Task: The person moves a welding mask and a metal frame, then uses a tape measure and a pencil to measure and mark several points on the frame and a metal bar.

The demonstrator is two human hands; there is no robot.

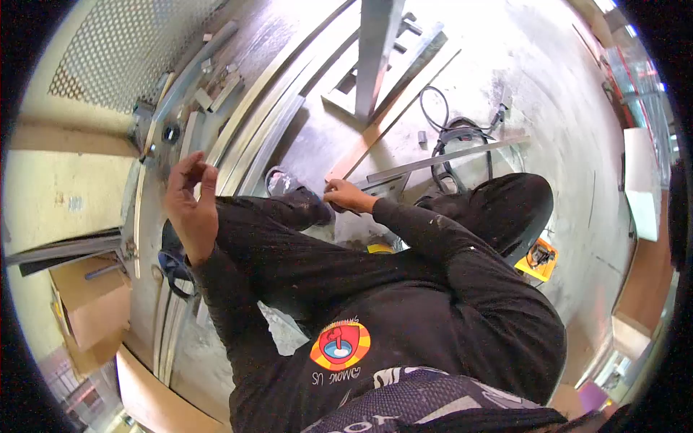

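Observation:
My left hand (192, 209) is raised at the left, above the long metal bars. Its fingers are bent, the thumb stands apart, and nothing shows between them. My right hand (349, 195) is low in front of me, between my legs, with its fingers curled together. Whatever it may hold is hidden. Just beyond its fingertips lies the near end of a flat brown bar (393, 119). A grey metal strip (447, 157) lies to the right of that hand. Behind the brown bar, a grey metal post (377, 61) stands by a slotted metal frame (345, 85).
Long metal bars (271, 90) run along the floor at the left, near a perforated panel (108, 54). A black tool with a cable (462, 133) lies at front right. A yellow tray (538, 260) sits beside my right knee. Cardboard boxes (94, 296) stand at far left.

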